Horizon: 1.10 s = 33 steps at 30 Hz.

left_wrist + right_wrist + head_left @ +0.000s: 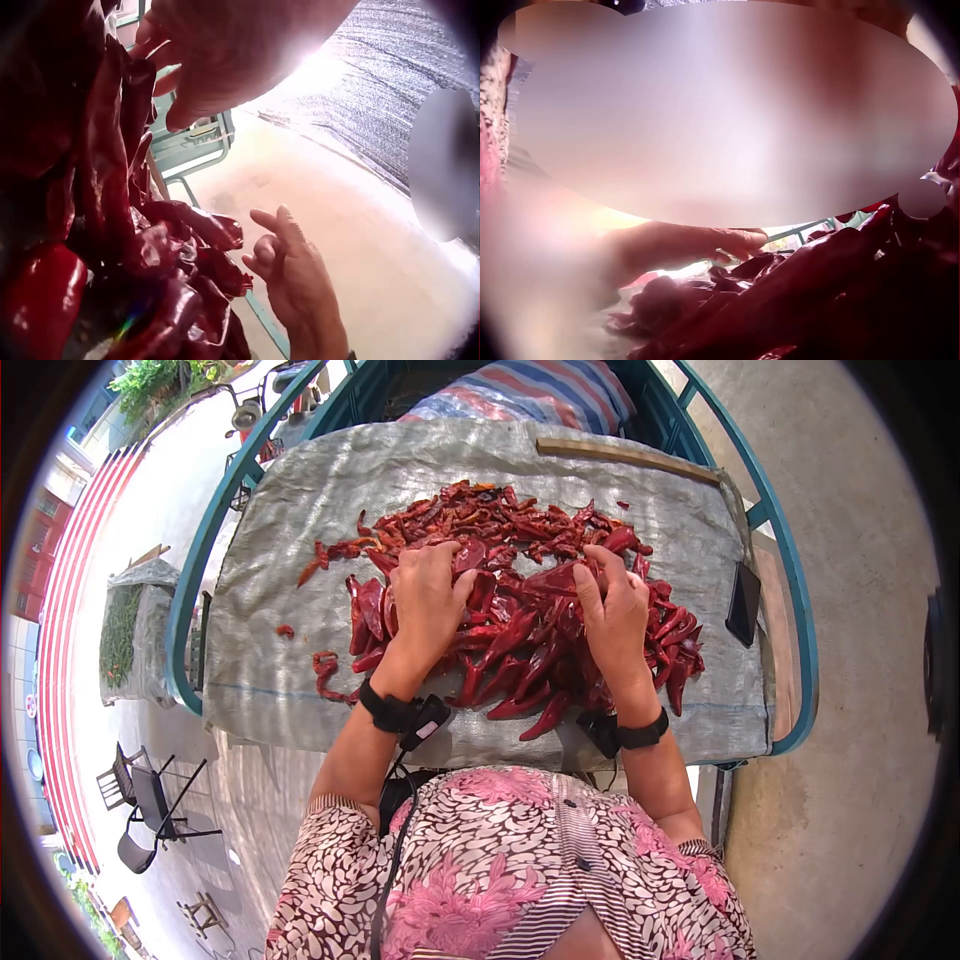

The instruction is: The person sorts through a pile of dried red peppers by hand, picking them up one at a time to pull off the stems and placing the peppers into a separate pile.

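A wide heap of red peppers (520, 650) lies on a grey woven sheet (290, 490), with smaller, more shrivelled pieces (440, 520) along its far side. The left hand (430, 600) is over the heap's left part, thumb apart from the fingers, beside a broad pepper (468, 557). Over the right part is the right hand (615, 615), its thumb and forefinger spread. In the left wrist view, the left hand (232, 52) reaches over peppers (105, 165), and the right hand (296, 281) has loosely bent fingers holding nothing. Blur hides much of the right wrist view; peppers (780, 300) show below.
A teal metal rail (795, 590) surrounds the sheet. A dark phone (743, 604) lies at the right, and a wooden strip (625, 457) at the far edge. Beyond is a striped bag (530, 395). A few loose pieces (325, 675) lie left of the heap.
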Available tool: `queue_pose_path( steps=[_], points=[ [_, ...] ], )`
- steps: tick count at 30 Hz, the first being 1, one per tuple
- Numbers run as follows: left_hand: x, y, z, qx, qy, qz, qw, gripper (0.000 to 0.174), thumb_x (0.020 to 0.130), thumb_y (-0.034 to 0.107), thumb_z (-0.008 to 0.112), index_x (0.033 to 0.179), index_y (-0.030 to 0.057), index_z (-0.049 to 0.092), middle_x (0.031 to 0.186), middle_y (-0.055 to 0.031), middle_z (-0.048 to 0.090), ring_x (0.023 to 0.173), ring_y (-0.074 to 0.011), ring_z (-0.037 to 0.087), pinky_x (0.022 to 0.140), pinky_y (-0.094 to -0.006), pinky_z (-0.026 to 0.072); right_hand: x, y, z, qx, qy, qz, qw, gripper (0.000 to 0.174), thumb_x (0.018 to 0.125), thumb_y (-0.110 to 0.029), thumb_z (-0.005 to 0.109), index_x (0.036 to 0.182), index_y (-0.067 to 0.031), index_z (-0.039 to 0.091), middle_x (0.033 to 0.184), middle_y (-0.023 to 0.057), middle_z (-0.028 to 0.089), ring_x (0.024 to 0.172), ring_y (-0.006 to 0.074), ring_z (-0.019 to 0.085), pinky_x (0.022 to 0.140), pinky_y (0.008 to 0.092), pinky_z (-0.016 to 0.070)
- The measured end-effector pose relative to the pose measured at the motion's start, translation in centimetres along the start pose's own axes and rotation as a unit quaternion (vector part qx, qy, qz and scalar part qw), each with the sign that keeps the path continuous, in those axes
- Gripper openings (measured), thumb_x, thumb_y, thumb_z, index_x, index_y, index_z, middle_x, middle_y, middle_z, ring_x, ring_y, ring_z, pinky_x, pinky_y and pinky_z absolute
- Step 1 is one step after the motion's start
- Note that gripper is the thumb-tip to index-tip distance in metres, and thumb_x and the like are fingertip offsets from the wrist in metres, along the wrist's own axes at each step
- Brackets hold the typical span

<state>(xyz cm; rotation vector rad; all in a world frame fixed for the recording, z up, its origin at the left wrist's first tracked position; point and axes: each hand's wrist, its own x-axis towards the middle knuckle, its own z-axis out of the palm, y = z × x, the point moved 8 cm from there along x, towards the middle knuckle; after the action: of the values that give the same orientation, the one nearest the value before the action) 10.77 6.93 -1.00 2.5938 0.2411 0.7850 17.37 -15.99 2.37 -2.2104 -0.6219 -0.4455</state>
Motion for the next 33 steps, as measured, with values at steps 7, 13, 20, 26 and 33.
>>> queue_pose_path(
  steps=[7,13,20,26,33],
  points=[
    [2.0,-1.4,5.0,0.071,-0.071,-0.05,0.994,0.045,0.08,0.038,0.079,0.109,0.0053,0.072,0.102,-0.015,0.072,0.104,-0.0353,0.062,0.087,-0.0508,0.0439,-0.6,-0.2,0.7,0.009,-0.072,-0.01,0.997,0.027,0.099,-0.023,0.065,0.124,-0.0124,0.065,0.073,0.0015,0.064,0.073,0.0197,0.064,0.106,0.0439,0.0367],
    [2.4,2.1,1.0,-0.092,0.015,0.051,0.994,0.043,0.079,0.025,0.081,0.118,0.0097,0.071,0.108,-0.0114,0.071,0.103,-0.0325,0.06,0.094,-0.0477,0.0412,-0.7,-0.7,0.4,0.031,-0.08,0.001,0.996,0.026,0.101,-0.025,0.064,0.124,-0.0119,0.064,0.075,0.0017,0.066,0.075,0.0207,0.065,0.106,0.0438,0.0367],
    [-0.5,7.1,-2.0,-0.278,-0.046,0.104,0.954,0.046,0.08,0.012,0.084,0.123,0.0073,0.069,0.115,-0.0089,0.069,0.109,-0.0268,0.063,0.094,-0.0368,0.0512,-0.4,-1.8,1.0,0.183,-0.069,0.014,0.981,0.024,0.104,-0.026,0.06,0.117,-0.0062,0.065,0.072,0.0054,0.064,0.074,0.0238,0.063,0.092,0.0401,0.0439],
    [-1.3,6.5,-1.8,-0.299,-0.041,0.079,0.95,0.046,0.079,0.008,0.085,0.122,0.0069,0.069,0.117,-0.0098,0.07,0.105,-0.0248,0.065,0.091,-0.0349,0.0534,-1.2,-2.1,1.9,0.248,-0.1,0.068,0.961,0.02,0.105,-0.017,0.057,0.111,-0.0007,0.066,0.07,0.0081,0.063,0.065,0.0201,0.061,0.061,0.0328,0.0481],
    [0.0,5.4,-1.9,-0.311,0.001,0.014,0.95,0.052,0.083,0.008,0.082,0.131,0.0027,0.063,0.123,-0.0136,0.069,0.109,-0.0281,0.065,0.095,-0.0369,0.0522,-0.9,-1.8,1.3,0.25,-0.045,0.079,0.964,0.024,0.104,-0.008,0.055,0.127,-0.0021,0.059,0.076,0.0068,0.065,0.066,0.014,0.061,0.062,0.0299,0.0489]
  ],
)
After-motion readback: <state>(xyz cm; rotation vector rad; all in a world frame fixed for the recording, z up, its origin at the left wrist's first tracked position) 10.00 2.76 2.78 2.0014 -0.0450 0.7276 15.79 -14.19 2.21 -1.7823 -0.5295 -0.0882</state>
